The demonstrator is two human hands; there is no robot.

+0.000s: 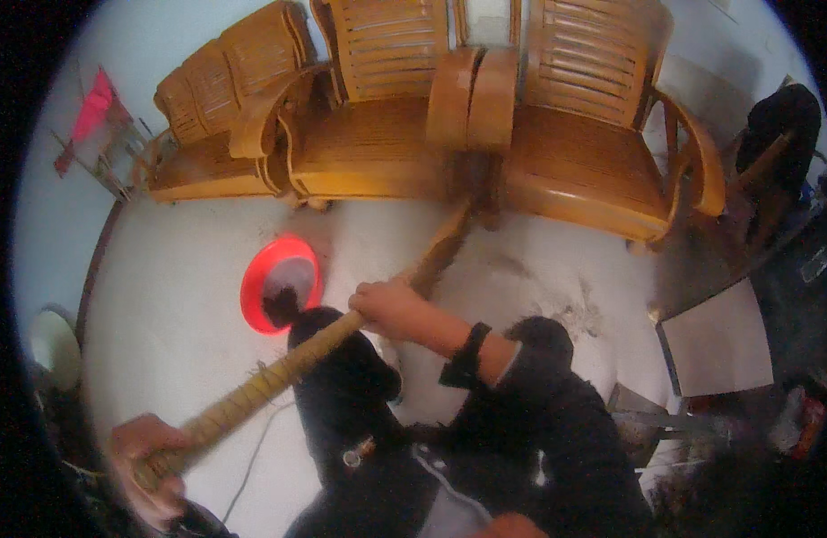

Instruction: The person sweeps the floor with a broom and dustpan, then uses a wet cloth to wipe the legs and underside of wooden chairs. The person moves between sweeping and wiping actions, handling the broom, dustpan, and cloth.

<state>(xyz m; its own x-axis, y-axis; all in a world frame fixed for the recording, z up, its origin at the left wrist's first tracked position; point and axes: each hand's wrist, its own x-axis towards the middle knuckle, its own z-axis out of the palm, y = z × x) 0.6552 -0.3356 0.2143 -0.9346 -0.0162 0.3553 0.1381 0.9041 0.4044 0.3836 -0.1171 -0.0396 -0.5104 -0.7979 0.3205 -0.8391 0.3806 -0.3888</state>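
Note:
A long yellowish pole, seemingly bamboo or wood, slants across my lap from lower left to upper right, with string wound around its lower part. My left hand grips the thick near end. My right hand, with a black band at the wrist, is closed around the middle, above my knees. Beyond it the pole narrows and blurs in front of the chairs. A red plastic basin sits on the floor past my knee, with a pale content and a dark clump in it that I cannot identify.
Wooden armchairs and a slatted wooden bench line the wall ahead. Dark debris lies on the floor. A flat pale panel stands at right, near dark items. At the bottom edge shows a skin-coloured shape, unclear.

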